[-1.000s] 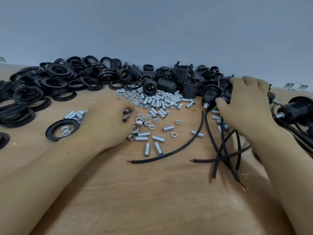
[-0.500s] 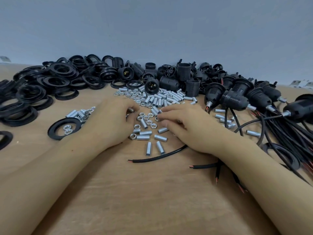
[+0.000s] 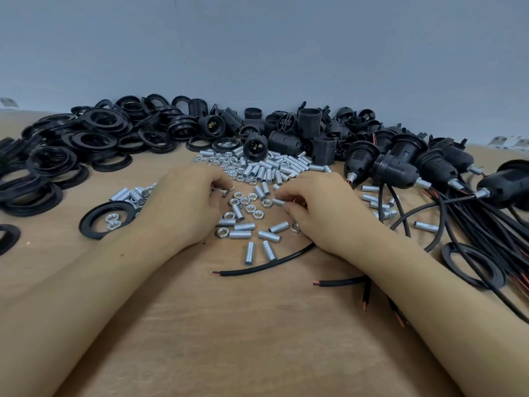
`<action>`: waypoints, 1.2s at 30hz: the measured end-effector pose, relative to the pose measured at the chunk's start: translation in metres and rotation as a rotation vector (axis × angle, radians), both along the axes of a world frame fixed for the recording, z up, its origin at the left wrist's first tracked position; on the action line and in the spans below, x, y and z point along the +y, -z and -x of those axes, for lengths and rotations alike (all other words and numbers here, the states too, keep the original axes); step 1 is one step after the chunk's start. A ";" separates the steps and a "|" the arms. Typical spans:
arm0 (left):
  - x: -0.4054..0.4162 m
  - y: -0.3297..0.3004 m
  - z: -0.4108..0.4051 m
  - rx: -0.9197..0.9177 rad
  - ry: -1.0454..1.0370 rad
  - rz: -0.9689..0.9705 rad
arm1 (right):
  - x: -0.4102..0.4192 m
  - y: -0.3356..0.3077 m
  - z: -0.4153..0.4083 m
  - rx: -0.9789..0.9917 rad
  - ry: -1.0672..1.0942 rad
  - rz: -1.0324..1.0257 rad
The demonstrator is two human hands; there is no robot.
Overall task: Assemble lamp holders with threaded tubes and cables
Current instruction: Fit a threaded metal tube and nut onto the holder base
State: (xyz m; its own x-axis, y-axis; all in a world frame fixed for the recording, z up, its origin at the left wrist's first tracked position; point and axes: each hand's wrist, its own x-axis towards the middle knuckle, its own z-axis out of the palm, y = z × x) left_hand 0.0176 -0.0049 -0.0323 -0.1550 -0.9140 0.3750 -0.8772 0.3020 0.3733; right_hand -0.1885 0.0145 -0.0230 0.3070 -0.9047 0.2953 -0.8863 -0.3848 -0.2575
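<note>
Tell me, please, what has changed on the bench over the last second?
The right hand let go of the wired lamp holders on the right, moved left to the loose parts and now pinches a threaded tube. The left hand stayed among the nuts.

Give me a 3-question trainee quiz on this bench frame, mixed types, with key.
1. True or false: the right hand pinches a threaded tube.
2. The lone ring beside the left hand holds: A) nuts B) tubes C) a cable.
3. Fill in: the wired holders lie on the ____ side of the table.

Key: 1 true; 2 A; 3 right.
</note>
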 end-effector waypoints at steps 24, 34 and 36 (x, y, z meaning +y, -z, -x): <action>0.006 -0.004 0.012 0.127 0.082 -0.069 | 0.009 -0.004 -0.006 -0.248 -0.076 0.021; 0.009 -0.004 0.012 0.112 0.137 -0.066 | 0.006 -0.004 -0.002 -0.441 -0.012 0.139; 0.009 -0.003 0.011 0.097 0.170 -0.072 | 0.006 -0.004 -0.002 -0.430 -0.017 0.144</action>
State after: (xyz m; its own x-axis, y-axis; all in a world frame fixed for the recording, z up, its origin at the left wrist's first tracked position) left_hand 0.0067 0.0045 -0.0292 -0.2756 -0.9028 0.3302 -0.7746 0.4120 0.4799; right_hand -0.1863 0.0210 -0.0188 0.1437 -0.8409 0.5218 -0.7039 -0.4575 -0.5433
